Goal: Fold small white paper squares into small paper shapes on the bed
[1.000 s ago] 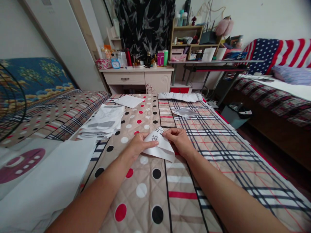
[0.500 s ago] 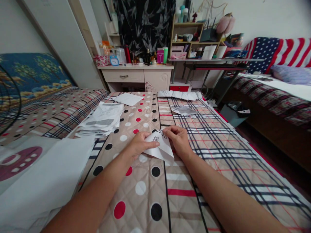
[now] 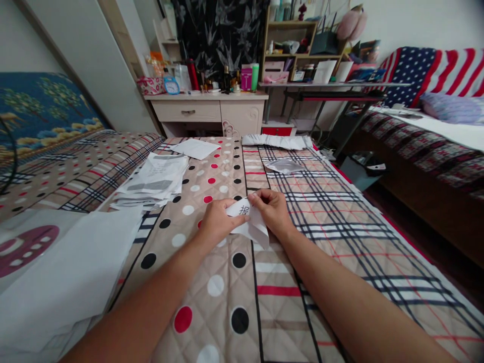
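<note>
Between my two hands is a small folded piece of white paper [image 3: 257,228] with dark handwritten characters on it. My left hand [image 3: 219,219] grips its left side, the thumb lying across the top near the writing. At the upper edge, my right hand [image 3: 271,209] pinches the paper between thumb and fingertips. Part of the writing is hidden under the right fingers. The lower right corner of the sheet sticks out toward me. Both hands are just above or on the patterned bedspread [image 3: 212,252]; I cannot tell whether the paper touches it.
On the left lie a stack of printed papers [image 3: 155,176] and larger white sheets [image 3: 75,272]. Farther back are a single white sheet [image 3: 195,148], a grey-white paper piece [image 3: 284,166] and a crumpled white strip [image 3: 278,141]. A dresser [image 3: 187,111] stands beyond the bed.
My right fingers have folded the paper's top edge over, so fewer characters show. My left hand still holds the left side. The whole view has shifted slightly.
</note>
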The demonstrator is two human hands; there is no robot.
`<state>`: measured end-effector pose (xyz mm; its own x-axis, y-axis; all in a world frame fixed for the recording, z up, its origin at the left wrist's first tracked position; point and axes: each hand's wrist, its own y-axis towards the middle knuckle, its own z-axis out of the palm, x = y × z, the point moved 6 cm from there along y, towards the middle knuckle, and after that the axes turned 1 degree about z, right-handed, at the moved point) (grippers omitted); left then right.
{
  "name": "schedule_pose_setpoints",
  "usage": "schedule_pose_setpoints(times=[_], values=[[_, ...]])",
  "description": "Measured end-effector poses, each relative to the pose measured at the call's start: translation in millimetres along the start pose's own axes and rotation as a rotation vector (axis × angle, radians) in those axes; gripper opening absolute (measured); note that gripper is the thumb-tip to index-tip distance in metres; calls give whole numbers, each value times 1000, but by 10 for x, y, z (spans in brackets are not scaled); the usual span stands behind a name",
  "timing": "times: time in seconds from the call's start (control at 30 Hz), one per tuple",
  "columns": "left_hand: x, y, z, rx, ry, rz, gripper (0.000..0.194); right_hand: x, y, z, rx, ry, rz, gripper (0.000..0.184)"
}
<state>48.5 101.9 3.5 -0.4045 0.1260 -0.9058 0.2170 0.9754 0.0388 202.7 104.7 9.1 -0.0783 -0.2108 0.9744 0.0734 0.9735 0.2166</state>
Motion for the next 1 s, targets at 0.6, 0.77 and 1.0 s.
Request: schedule_pose_setpoints(times=[0.6, 0.77, 1.0], values=[[42, -71, -19, 403, -288, -230, 36, -76, -23, 141, 276, 171, 211, 35], [47, -153, 116, 430, -348, -321, 32, -62, -37, 178, 300, 160, 222, 38], [113, -51, -2, 121, -423, -366, 27, -128, -22, 144, 365, 356, 407, 39]])
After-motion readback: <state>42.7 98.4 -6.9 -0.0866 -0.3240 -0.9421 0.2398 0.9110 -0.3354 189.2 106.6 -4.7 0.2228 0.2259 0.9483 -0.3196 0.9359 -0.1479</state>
